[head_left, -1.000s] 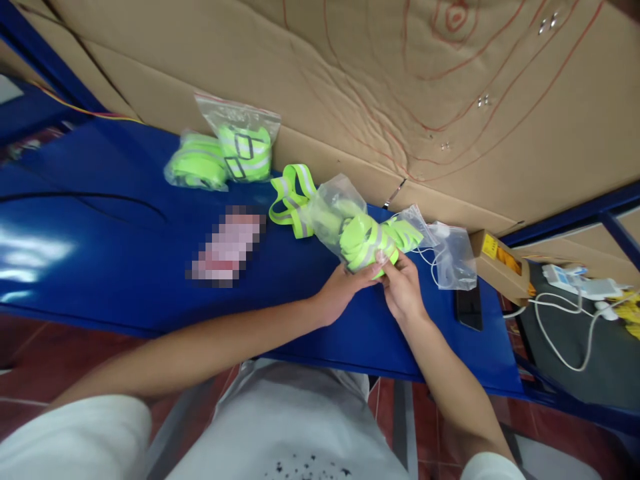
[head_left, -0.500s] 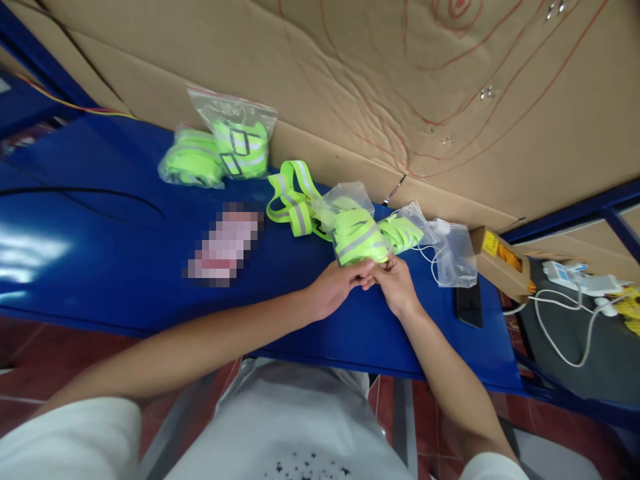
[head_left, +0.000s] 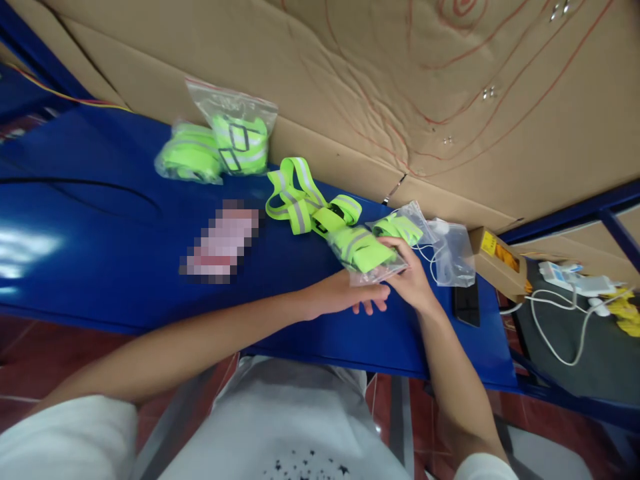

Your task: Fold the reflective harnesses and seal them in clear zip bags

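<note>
A clear zip bag with a folded neon-yellow reflective strap [head_left: 367, 250] is tilted above the blue table. Its right edge is gripped by my right hand [head_left: 409, 277], thumb and fingers closed on the plastic. My left hand [head_left: 345, 293] is just below the bag's near edge, thumb stretched out and fingers apart, holding nothing; whether it touches the plastic I cannot tell. Behind the bag lies a loose reflective strap [head_left: 299, 200] in loops, with a dark buckle partly showing. Another bagged strap [head_left: 400, 229] rests just beyond my right hand.
Two filled strap bags, one lying [head_left: 190, 157] and one upright [head_left: 243, 143], are at the back left. A blurred pink item [head_left: 225, 243] lies on the blue table [head_left: 125, 267]. Rightward are an empty clear bag [head_left: 455, 257], a black phone [head_left: 467, 305] and a cardboard box [head_left: 493, 260].
The bag has turned over, its plastic edge now toward me. My left hand has let go and dropped lower, fingers spreading, while my right hand keeps its hold.
</note>
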Motion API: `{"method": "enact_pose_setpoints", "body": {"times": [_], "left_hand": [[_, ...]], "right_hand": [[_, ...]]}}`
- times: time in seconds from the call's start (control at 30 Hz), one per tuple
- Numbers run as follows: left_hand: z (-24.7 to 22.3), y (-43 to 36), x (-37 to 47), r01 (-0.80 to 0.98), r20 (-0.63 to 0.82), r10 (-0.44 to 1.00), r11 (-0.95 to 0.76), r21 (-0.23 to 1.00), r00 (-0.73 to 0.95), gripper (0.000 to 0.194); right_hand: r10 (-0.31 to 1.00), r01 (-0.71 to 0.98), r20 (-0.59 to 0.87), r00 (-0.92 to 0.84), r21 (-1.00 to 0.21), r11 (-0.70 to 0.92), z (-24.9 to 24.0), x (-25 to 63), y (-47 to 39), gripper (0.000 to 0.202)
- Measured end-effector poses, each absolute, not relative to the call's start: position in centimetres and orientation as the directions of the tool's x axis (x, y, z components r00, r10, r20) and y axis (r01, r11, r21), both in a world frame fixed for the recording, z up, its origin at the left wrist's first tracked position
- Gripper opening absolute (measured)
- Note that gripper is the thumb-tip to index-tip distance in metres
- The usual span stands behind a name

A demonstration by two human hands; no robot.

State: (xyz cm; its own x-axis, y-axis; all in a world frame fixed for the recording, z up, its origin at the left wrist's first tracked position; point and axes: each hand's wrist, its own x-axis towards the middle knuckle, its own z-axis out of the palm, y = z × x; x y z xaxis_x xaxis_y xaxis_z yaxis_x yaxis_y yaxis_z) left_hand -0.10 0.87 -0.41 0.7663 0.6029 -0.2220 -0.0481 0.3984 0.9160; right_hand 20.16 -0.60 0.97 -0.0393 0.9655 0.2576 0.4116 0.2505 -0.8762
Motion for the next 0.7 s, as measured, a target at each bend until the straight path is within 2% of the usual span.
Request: {"method": "enact_pose_setpoints", "body": {"times": [0.1, 0.13, 0.17, 0.2, 0.27, 0.33, 0.37, 0.47, 0.53, 0.63, 0.7], "left_hand": [[1.9, 0.2, -1.8, -0.025, -0.041, 0.433, 0.145, 0.989, 0.901, 0.048], [2.7, 0.2, -2.5, -0.058, 0.044, 0.46, 0.017, 0.998, 0.887, 0.041], [3.4, 0.2, -3.0, -0.091, 0.135, 0.547, -0.107, 0.99, 0.826, 0.036], [3.9, 0.4, -3.4, -0.112, 0.223, 0.652, -0.207, 0.972, 0.725, 0.038], [4.1, 1.2, -3.7, -0.125, 0.326, 0.788, -0.307, 0.943, 0.523, 0.069], [3.2, 2.2, -3.3, -0.138, 0.293, 0.836, -0.258, 0.956, 0.464, 0.095], [2.5, 2.7, -3.0, -0.141, 0.222, 0.841, -0.175, 0.974, 0.493, 0.096], [0.2, 4.0, -2.4, -0.122, -0.096, 0.771, 0.219, 0.968, 0.629, 0.066], [-1.0, 4.5, -2.4, -0.152, -0.231, 0.746, 0.406, 0.901, 0.625, 0.06], [-1.9, 4.8, -2.8, -0.211, -0.305, 0.776, 0.484, 0.849, 0.553, 0.058], [-2.2, 5.0, -3.1, -0.2, -0.309, 0.782, 0.477, 0.856, 0.541, 0.058]], "right_hand": [[0.997, 0.253, 0.08, 0.01, -0.964, 0.075, 1.1, 19.1, -1.1, 0.032], [0.998, 0.176, 0.004, 0.056, -0.984, -0.006, 1.2, 18.9, -1.2, 0.032], [0.993, 0.094, -0.073, 0.09, -0.992, -0.081, 1.2, 18.7, -1.2, 0.034], [0.984, 0.021, -0.14, 0.108, -0.99, -0.143, 1.3, 18.6, -1.3, 0.037], [0.967, -0.069, -0.236, 0.093, -0.971, -0.23, 1.3, 18.4, -1.4, 0.042], [0.963, -0.058, -0.269, 0.035, -0.962, -0.267, 1.2, 18.2, -1.4, 0.046], [0.965, -0.02, -0.261, -0.008, -0.965, -0.261, 1.0, 18.1, -1.5, 0.049], [0.989, 0.105, -0.122, -0.084, -0.988, -0.113, 0.4, 18.0, -1.4, 0.057], [0.997, 0.179, 0.05, -0.05, -0.982, 0.058, -0.1, 18.1, -1.1, 0.062], [0.961, 0.338, 0.258, -0.102, -0.899, 0.278, -0.4, 18.7, -0.9, 0.061], [0.939, 0.4, 0.289, -0.184, -0.851, 0.34, -0.1, 19.1, -0.9, 0.04]]}}
